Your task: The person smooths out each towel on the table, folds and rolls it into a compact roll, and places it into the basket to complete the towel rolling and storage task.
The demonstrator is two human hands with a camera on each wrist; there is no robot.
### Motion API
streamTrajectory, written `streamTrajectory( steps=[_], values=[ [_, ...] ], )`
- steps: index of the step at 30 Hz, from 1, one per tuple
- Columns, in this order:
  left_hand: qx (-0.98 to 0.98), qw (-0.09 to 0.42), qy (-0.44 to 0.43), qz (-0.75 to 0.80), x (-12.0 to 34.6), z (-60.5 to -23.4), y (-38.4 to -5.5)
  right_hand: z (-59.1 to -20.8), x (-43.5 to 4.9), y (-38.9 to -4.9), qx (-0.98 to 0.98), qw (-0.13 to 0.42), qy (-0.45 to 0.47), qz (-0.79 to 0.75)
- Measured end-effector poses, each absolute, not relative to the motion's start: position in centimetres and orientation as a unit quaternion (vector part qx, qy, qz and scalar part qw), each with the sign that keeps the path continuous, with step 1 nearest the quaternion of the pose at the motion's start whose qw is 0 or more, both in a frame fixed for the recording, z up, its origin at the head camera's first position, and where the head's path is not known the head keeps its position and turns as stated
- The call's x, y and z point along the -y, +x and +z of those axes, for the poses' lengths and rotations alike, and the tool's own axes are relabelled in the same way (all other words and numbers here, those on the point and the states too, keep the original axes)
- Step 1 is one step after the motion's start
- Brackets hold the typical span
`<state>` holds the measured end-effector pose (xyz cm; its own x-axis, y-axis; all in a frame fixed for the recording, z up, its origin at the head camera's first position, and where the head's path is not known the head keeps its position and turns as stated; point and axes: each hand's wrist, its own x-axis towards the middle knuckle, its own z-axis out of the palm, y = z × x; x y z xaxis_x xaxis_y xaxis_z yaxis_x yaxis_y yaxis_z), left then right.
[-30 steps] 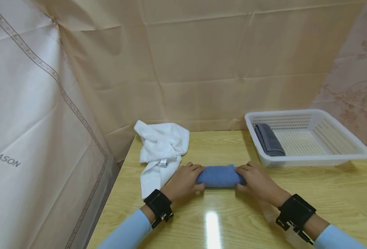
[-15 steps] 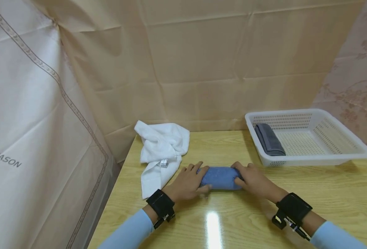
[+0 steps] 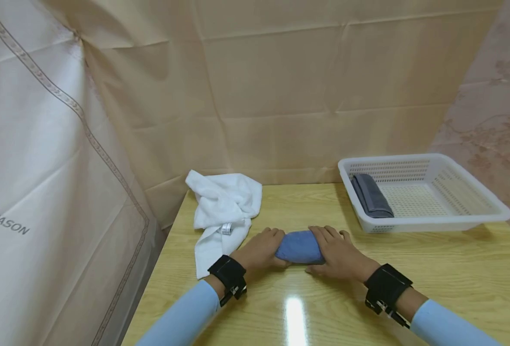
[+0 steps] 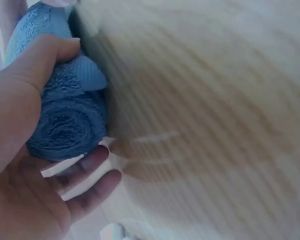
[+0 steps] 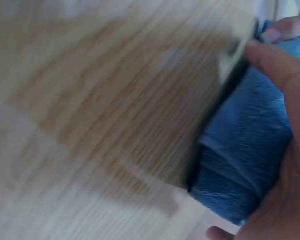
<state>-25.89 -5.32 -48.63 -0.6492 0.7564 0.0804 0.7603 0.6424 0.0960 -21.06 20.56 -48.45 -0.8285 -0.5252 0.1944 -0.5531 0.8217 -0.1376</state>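
A blue towel (image 3: 299, 247), wound into a roll, lies on the wooden table in front of the person. The left hand (image 3: 263, 249) grips its left end. In the left wrist view the thumb lies across the blue towel (image 4: 65, 120), the spiral end faces the camera, and two fingers stretch out beneath. The right hand (image 3: 338, 252) holds the right part of the roll from above, covering that end in the head view. In the right wrist view its thumb lies along the blue towel (image 5: 245, 130), whose layered edge shows near the palm.
A crumpled white towel (image 3: 226, 202) with a label lies at the table's back left, close behind the left hand. At the back right stands a white plastic basket (image 3: 436, 223) with a folded grey towel (image 3: 371, 196) along its left side. Beige cloth (image 3: 272, 96) hangs behind the table (image 3: 432, 259).
The right hand has shifted left along the roll, closer to the left hand, and now covers more of the blue towel. The left hand's fingers have drawn in around its end.
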Motion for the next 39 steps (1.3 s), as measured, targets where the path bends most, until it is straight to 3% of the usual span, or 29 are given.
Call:
streamTrajectory(
  steps=[5,8,13,20,32,39],
  values=[
    [0.908,0.005,-0.416,-0.048,5.0,-48.0,-26.3,-49.4,-20.6,-22.6,0.940,0.135,0.306,0.063],
    [0.908,-0.011,-0.415,-0.057,4.7,-47.9,-26.8,-49.6,-20.7,-23.5,0.935,0.146,0.319,0.055],
    [0.914,-0.030,-0.400,-0.059,4.2,-48.1,-27.1,-49.5,-20.7,-24.7,0.933,0.113,0.329,0.088],
    [0.916,0.049,-0.398,-0.026,3.0,-48.8,-26.8,-48.7,-20.7,-25.8,0.946,0.036,0.301,0.115],
    [0.911,-0.056,-0.390,-0.123,3.9,-48.4,-28.4,-48.6,-20.7,-26.1,0.932,0.008,0.321,0.165],
    [0.910,-0.079,-0.386,-0.130,4.2,-47.5,-28.5,-48.1,-20.4,-26.4,0.934,-0.007,0.319,0.160]
  ],
)
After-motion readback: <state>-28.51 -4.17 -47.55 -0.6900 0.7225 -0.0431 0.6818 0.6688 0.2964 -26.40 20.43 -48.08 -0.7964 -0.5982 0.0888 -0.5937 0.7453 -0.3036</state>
